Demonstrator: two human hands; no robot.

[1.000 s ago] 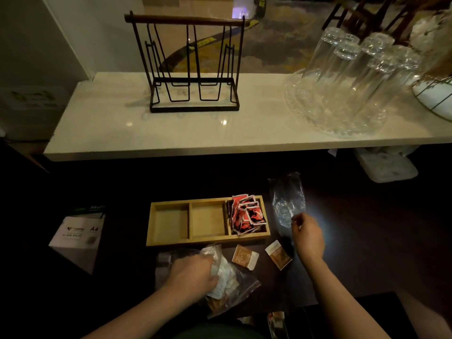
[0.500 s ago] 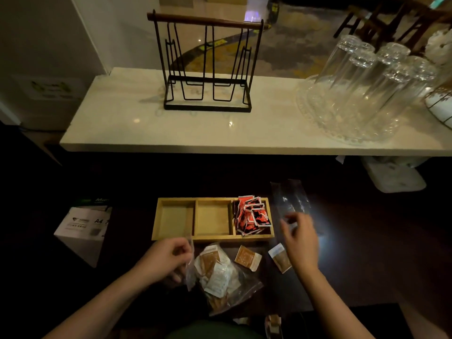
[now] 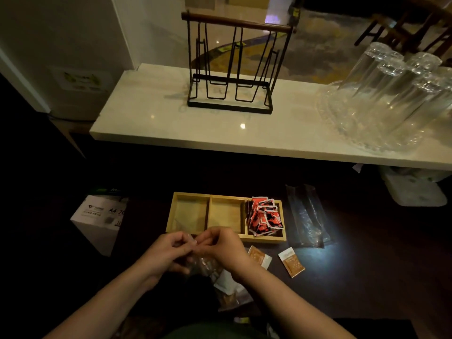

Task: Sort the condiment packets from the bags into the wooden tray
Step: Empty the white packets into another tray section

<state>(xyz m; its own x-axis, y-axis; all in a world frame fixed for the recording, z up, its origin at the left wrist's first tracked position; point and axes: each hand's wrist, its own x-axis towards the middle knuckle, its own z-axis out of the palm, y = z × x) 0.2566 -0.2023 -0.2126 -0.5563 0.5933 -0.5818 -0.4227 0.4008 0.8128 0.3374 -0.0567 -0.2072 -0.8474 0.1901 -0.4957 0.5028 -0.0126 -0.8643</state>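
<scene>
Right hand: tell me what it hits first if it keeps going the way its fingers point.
The right hand points left, so it would meet the left hand first. Both already pinch the top of the clear plastic bag between them; whether the fingertips touch is unclear.

My left hand and right hand meet in front of me, fingertips pinched together. Both forearms angle inward from the lower edge, wrists slightly bent.
</scene>
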